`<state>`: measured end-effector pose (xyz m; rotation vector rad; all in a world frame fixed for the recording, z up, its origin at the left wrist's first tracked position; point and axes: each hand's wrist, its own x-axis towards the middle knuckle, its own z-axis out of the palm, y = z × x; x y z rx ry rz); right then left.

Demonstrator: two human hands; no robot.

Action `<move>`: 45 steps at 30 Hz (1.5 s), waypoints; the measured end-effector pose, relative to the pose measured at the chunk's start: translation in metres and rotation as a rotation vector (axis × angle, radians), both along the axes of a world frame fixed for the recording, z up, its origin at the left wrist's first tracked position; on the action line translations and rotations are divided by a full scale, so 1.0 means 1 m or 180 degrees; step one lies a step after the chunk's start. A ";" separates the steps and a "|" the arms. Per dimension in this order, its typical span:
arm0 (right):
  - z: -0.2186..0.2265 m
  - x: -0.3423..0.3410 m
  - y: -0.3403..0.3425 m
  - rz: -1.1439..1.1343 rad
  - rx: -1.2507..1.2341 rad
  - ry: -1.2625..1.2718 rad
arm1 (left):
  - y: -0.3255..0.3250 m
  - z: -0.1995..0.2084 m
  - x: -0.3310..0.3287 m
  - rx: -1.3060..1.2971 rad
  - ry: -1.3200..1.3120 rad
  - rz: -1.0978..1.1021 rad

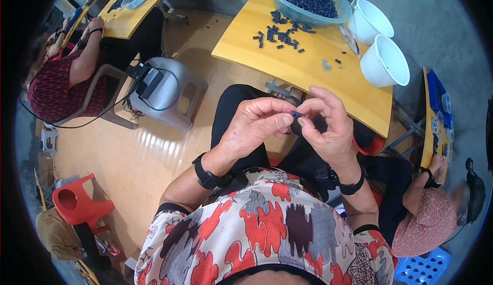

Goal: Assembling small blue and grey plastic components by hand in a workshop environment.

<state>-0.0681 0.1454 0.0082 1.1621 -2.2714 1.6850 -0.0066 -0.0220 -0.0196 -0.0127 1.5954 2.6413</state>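
Above my lap, just off the near edge of the yellow table, my two hands meet at a small dark plastic piece. My left hand pinches it between thumb and forefinger. From the other side, my right hand has its thumb and forefinger closed at the same piece, its other fingers raised. Loose black parts of a similar size lie in a scattered pile on the table. Behind them stands a wide translucent basin heaped with black parts.
Two white buckets stand at the table's right edge. Tiny clear bits lie near them. A grey stool with a black box and cables is to the left, a red chair lower left. Other people work at tables on both sides.
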 end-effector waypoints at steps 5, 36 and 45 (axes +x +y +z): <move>-0.005 0.001 -0.003 0.0066 -0.0163 0.0013 | -0.003 -0.001 0.002 -0.0107 -0.0120 0.0024; -0.023 -0.005 0.002 0.0090 -0.0286 -0.0722 | -0.002 -0.007 -0.003 -0.0008 -0.0160 0.0038; -0.029 -0.002 -0.001 0.0048 -0.0362 -0.1036 | -0.002 -0.006 -0.004 0.0018 -0.0159 0.0077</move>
